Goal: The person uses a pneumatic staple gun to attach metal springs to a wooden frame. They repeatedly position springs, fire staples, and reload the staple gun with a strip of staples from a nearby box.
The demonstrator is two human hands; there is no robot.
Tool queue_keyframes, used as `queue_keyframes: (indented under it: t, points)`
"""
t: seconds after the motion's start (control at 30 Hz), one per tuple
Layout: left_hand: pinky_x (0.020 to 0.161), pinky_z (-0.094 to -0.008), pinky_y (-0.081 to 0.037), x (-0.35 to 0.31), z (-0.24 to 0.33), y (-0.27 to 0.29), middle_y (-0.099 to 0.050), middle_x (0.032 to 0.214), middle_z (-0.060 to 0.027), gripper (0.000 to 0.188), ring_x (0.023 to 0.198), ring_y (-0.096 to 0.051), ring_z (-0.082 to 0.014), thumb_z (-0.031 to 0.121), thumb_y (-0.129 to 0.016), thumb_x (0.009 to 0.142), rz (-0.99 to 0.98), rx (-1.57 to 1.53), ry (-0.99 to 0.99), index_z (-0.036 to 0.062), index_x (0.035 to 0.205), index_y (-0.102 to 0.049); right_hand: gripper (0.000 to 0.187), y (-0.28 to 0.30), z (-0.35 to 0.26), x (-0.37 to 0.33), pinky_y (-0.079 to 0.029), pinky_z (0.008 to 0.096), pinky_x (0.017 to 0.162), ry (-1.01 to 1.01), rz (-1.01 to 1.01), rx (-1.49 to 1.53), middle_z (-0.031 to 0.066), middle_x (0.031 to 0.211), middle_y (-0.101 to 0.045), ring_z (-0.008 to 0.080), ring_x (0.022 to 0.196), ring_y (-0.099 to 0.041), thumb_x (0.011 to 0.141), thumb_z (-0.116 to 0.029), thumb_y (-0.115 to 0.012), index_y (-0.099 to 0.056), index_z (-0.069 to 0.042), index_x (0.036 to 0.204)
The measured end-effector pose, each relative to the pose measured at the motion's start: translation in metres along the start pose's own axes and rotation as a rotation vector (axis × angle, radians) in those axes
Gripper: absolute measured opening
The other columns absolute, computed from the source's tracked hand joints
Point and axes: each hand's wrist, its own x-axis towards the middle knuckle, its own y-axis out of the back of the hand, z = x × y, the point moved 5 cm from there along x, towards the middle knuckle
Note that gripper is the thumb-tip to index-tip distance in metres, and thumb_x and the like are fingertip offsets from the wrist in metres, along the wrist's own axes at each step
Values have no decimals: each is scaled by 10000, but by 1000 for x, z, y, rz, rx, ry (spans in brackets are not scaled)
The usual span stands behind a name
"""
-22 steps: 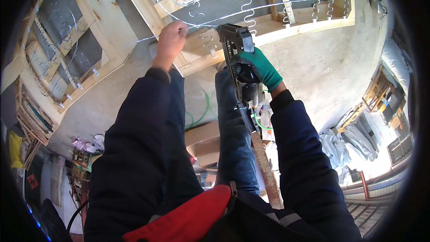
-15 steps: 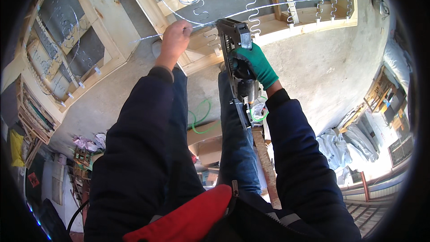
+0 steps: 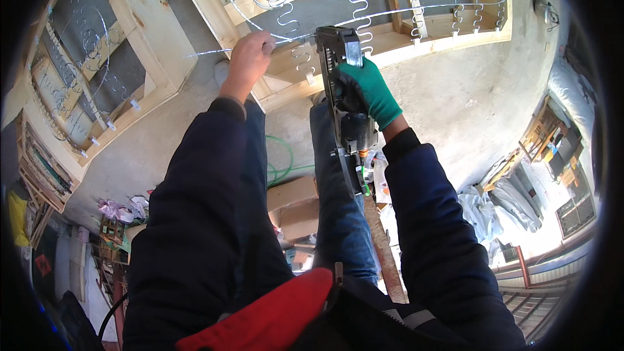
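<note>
My bare left hand is closed, thumb and fingers pinching a pale, twisted wire near the frame's left corner. The wire crosses the wooden frame and the zigzag springs strung in it; its loose end sticks out left of my fist. My right hand, in a green glove, is wrapped round the grip of a black air-powered fastening gun. The gun's nose reaches up to the wire just right of my left hand. Exactly how the nose meets the wire is too small to tell.
A second sprung wooden frame stands at the left. Below the gun a green air hose loops near a cardboard box on the floor. Plastic-wrapped items lie at the right.
My left hand has shifted slightly left and down, still pinching the wire. The gun's nose stays by the wire, while its lower end has swung down a little. The view has shifted slightly.
</note>
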Motion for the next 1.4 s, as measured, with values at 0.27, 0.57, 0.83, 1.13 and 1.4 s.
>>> queue_keyframes:
  t: [0.27,0.57,0.83,1.13,1.4]
  points:
    - [879,-443,-557,-8,-1,-7,-752,1008,-193,125,982,-710,-400,91,-665,946,58,-2,-7,17,1007,-746,269,3,-7,6,-537,276,606,30,-15,-101,33,809,-705,107,643,-661,938,-232,-752,-686,-15,1083]
    - [851,-473,-548,-6,-5,-8,-739,977,-165,96,967,-692,-402,89,-651,928,98,16,-18,58,963,-735,318,5,-20,19,-557,283,591,-43,-90,-127,35,831,-707,113,648,-669,933,-266,-767,-690,-17,1116]
    - [889,-452,-555,-6,-3,-11,-754,1018,-182,125,996,-707,-394,82,-664,943,60,45,28,23,1008,-753,319,3,-24,14,-563,287,593,-33,-23,-192,47,827,-721,131,637,-678,926,-277,-788,-701,-27,1103]
    - [879,-468,-541,-10,6,-3,-740,1002,-163,91,997,-689,-393,78,-683,936,87,82,16,42,998,-738,348,25,-9,4,-558,289,714,-13,-21,-275,38,910,-719,114,772,-667,915,-241,-773,-690,-22,1172]
    - [992,-456,-512,-79,52,57,-699,1151,-144,155,1115,-637,-381,14,-683,949,375,179,-166,39,1102,-695,347,52,4,-45,-553,265,697,-148,-38,-143,19,921,-724,93,766,-672,938,-275,-763,-714,-13,1160]
